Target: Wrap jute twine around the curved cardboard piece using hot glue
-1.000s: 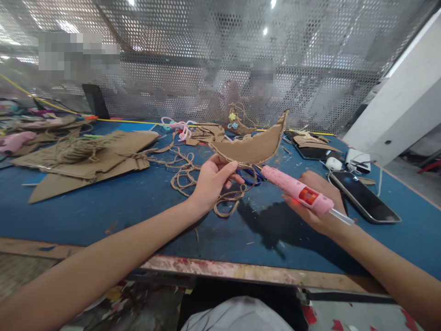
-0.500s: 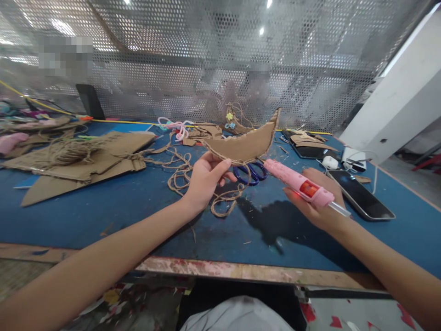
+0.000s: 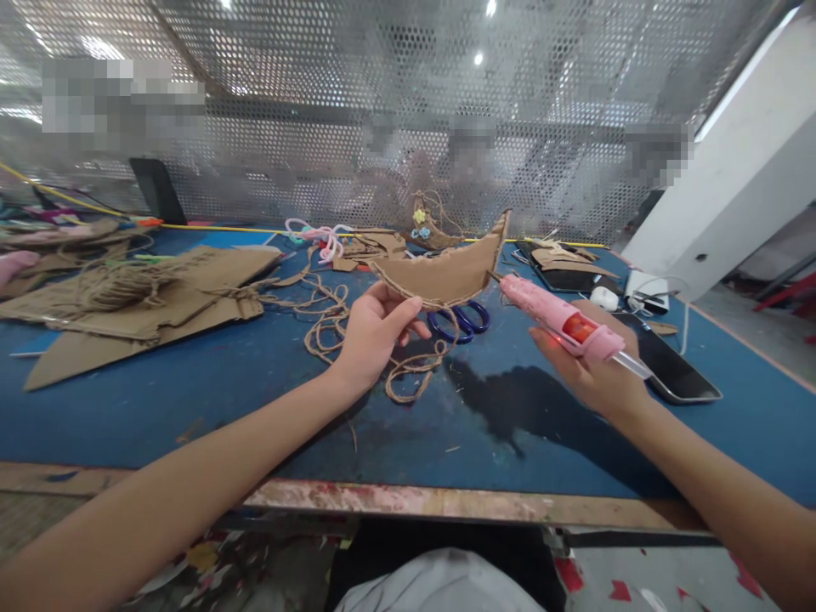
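Observation:
My left hand [image 3: 373,331] pinches the lower edge of a crescent-shaped cardboard piece [image 3: 450,270] and holds it up above the blue table [image 3: 210,382]. Jute twine [image 3: 414,374] hangs from the crescent's edge down onto the table. My right hand [image 3: 590,365] grips a pink glue gun [image 3: 561,319], whose nozzle touches the crescent's right edge. A clear glue stick pokes out of the gun's back end.
Blue-handled scissors [image 3: 462,320] lie under the crescent. Cardboard sheets and a twine bundle [image 3: 133,293] cover the left. A phone [image 3: 676,365], a charger [image 3: 641,287] and scraps lie at right. Perforated metal mesh [image 3: 382,119] walls the far edge; people sit behind it.
The glue gun's nozzle rose from below the crescent to its right edge. My left hand and the crescent shifted slightly left, uncovering the scissors.

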A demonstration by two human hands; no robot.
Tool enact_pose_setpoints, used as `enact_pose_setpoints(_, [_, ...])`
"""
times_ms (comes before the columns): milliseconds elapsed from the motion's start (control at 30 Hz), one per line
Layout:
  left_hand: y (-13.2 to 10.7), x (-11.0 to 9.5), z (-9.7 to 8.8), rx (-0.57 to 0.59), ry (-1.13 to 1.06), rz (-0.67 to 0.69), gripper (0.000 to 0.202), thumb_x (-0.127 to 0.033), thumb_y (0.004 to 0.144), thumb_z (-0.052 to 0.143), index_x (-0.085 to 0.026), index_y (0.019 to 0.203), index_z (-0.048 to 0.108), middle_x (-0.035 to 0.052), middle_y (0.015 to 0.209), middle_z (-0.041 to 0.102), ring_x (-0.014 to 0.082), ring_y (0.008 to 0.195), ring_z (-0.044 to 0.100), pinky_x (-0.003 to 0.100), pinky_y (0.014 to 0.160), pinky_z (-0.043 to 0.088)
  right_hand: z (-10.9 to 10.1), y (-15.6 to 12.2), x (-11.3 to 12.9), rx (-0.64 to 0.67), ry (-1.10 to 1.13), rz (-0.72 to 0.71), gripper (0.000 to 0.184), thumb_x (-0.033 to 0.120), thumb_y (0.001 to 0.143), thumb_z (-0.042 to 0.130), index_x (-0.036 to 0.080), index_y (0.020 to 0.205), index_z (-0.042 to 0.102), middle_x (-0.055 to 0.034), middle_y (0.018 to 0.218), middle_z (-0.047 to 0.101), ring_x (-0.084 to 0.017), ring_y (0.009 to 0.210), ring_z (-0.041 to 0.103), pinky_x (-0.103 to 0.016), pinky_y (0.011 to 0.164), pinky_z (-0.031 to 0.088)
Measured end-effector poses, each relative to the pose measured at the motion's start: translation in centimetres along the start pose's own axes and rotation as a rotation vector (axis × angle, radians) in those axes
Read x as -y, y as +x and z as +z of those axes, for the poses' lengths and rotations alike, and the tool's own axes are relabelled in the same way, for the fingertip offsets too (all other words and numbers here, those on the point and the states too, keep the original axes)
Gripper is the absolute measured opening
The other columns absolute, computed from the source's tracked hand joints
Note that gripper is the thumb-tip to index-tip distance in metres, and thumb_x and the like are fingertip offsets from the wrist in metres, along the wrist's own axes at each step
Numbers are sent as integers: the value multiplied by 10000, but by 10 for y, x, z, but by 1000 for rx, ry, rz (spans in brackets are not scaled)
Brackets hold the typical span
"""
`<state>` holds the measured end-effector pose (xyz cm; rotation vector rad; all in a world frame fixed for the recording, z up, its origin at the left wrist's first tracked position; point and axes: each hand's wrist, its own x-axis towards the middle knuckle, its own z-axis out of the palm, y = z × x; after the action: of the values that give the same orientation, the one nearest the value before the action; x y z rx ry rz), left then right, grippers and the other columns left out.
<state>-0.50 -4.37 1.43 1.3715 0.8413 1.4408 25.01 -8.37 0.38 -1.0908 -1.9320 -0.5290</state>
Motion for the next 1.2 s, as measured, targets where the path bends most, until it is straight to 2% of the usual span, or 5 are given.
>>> enact_pose_setpoints(200, [-1,-2,0,3,62,2,217,-290,685,697,-157,814,583,-20,602,629,92,434,586,167,356,343,-3,5,0,-44,62,-75,77,281,864,605,211,874,575,-79,835,660,-218,761,596,-347,698,443])
enact_pose_setpoints(333, [-1,-2,0,8,100,7,197,-290,690,689,-166,772,559,-25,542,613,98,425,578,174,365,348,-3,5,0,-51,37,-47,147,296,875,588,224,773,510,-32,684,568,-189,637,515,-329,600,391])
enact_pose_setpoints(433, [-2,-1,-1,15,111,16,181,-286,702,680,-170,779,564,-27,518,610,94,407,559,175,364,347,-3,4,-1,-44,10,-15,206,310,885,571,227,731,461,-14,660,516,-177,621,478,-312,571,348])
enact_pose_setpoints(833, [-1,-2,0,-8,95,10,218,-304,692,697,-162,789,563,-22,570,617,96,431,584,164,359,351,-3,2,-3,9,-1,14,260,370,902,547,231,713,435,-6,632,500,-172,613,458,-302,563,331])
enact_pose_setpoints(1200, [-1,-3,0,-46,64,3,222,-295,678,683,-161,814,570,-11,676,642,82,427,584,148,341,337,-2,1,3,44,64,3,256,356,897,560,245,708,428,1,602,479,-168,566,451,-305,537,342])
